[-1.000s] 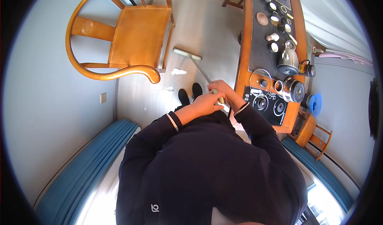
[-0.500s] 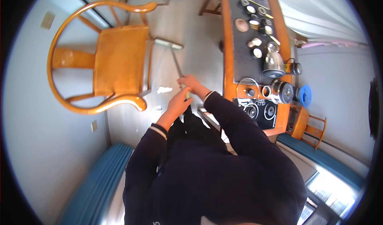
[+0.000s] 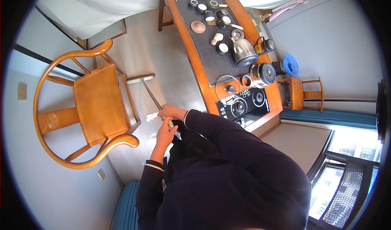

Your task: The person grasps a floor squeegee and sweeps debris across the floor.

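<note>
A broom with a long narrow head point(image 3: 140, 78) rests on the grey floor, between the wooden armchair point(image 3: 97, 103) and the long table point(image 3: 195, 63). Its grey handle slants down toward me. My right hand point(image 3: 172, 112) wraps round the handle, farther from my body. Closer to me, my left hand point(image 3: 165, 134) is closed round the yellow-green end of the handle. Crumpled white scraps point(image 3: 152, 116) lie on the floor just left of my right hand, and more white pieces lie near my legs.
On the table stand a steel kettle point(image 3: 244, 52), a steel pot point(image 3: 262, 74), a glass lid point(image 3: 229, 89), several small cups and a black double cooker point(image 3: 244, 103). A small wooden chair point(image 3: 299, 93) and a blue round item point(image 3: 291, 65) are beyond it.
The view has turned, so the table and chair appear rotated. The broom head has moved left and lower in view, now beside the armchair's front. Both hands have stayed closed on the handle.
</note>
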### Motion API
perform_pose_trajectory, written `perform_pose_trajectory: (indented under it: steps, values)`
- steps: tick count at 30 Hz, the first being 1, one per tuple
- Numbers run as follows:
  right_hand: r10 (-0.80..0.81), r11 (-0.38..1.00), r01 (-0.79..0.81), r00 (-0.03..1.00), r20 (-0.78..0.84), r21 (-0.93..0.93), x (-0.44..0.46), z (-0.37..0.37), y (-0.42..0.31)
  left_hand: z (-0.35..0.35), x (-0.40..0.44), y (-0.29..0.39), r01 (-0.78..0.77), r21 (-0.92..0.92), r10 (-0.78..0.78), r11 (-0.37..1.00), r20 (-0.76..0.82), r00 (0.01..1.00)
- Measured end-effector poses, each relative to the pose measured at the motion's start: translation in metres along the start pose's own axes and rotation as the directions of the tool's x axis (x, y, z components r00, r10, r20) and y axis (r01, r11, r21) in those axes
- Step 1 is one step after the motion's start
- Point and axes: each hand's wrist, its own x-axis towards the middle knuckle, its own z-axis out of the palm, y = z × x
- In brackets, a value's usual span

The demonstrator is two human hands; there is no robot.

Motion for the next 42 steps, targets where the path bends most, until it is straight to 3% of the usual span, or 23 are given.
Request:
perform_pose_trajectory:
  steps: [3,9,16,18,21,25,32,34,36,38,39,41,42]
  values:
    - [0.060,0.997,-0.061,0.998,0.025,0.053,-0.014,-0.001,-0.005,0.004,-0.006,-0.002,-0.025,-0.007,0.025,1.000,-0.001,1.000]
    - [0.048,0.997,-0.045,0.998,0.032,-0.064,-0.018,0.009,0.018,0.011,-0.019,-0.006,-0.015,0.034,0.012,0.999,0.074,0.997]
    - [0.036,0.991,-0.050,0.992,0.117,0.123,-0.032,0.014,0.050,0.021,-0.041,-0.008,-0.026,-0.006,0.026,1.000,0.134,0.991]
    - [-0.042,0.992,0.056,0.991,0.123,-0.112,-0.034,0.015,0.060,0.027,-0.049,-0.015,-0.042,0.002,0.041,0.999,0.155,0.987]
    - [0.091,0.995,-0.096,0.986,0.139,0.029,-0.067,0.020,0.043,0.040,-0.056,-0.029,-0.064,-0.017,0.066,0.998,0.178,0.982]
    - [0.105,0.994,-0.110,0.981,0.164,0.020,-0.086,0.026,0.049,0.047,-0.071,-0.028,-0.077,-0.014,0.078,0.997,0.230,0.970]
    - [0.077,0.983,-0.044,0.980,0.185,-0.180,-0.121,0.026,0.048,0.056,-0.090,-0.018,-0.089,-0.013,0.089,0.996,0.274,0.958]
    - [-0.066,0.945,0.145,0.962,0.264,-0.292,-0.117,0.019,0.064,0.061,-0.093,-0.014,-0.084,-0.010,0.084,0.996,0.280,0.956]
    - [-0.064,0.931,0.163,0.954,0.294,-0.328,-0.114,0.014,0.079,0.065,-0.095,-0.010,-0.050,-0.017,0.053,0.999,0.315,0.948]
    - [0.071,0.953,0.015,0.960,0.269,-0.303,-0.122,0.013,0.075,0.073,-0.099,-0.008,-0.041,-0.039,0.051,0.998,0.320,0.946]
    - [-0.113,0.867,0.266,0.929,0.354,-0.421,-0.120,0.009,0.085,0.078,-0.101,-0.008,-0.048,-0.057,0.063,0.997,0.306,0.950]
    - [-0.393,0.494,0.692,0.718,0.575,-0.527,-0.116,-0.001,0.107,0.084,-0.107,-0.003,-0.056,-0.060,0.071,0.997,0.288,0.955]
    - [-0.383,0.466,0.707,0.703,0.599,-0.532,-0.117,-0.004,0.113,0.086,-0.111,0.003,-0.056,-0.047,0.067,0.997,0.285,0.956]
